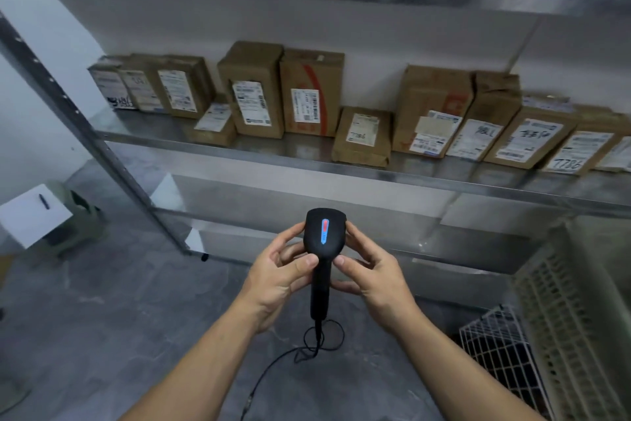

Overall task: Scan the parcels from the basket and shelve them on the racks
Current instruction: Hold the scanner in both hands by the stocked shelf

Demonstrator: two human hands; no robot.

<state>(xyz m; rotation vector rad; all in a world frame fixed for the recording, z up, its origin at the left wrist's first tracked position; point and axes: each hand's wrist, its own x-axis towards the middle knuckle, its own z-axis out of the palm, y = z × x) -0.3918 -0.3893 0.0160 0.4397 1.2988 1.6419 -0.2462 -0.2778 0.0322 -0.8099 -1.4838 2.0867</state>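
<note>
My fingers are wrapped on the scanner: the left hand pinches its neck with the thumb while the other fingers curl against the head's left side, and the right hand mirrors it, thumb on the neck and fingers cradling the head and handle from the right. So both hands grasp it and neither is free. The scanner is matte black plastic with a rounded head and a lit red-and-blue strip. Its long axis runs away from me, head toward the rack and slim handle toward my chest, with a thin black cable looping off its foot above the grey floor. The basket, a pale plastic lattice, stands low to my right with a white wire grid beside it. My right hand is the nearer one, so I judge it should let go and reach down-right while the left keeps the scanner. I cannot tell whether parcels lie in the basket, as its inside is dark. Ahead, brown cardboard parcels with white labels stand along the back of the dull steel shelf, from near its left corner to its right end, one small box close to the front edge.
</note>
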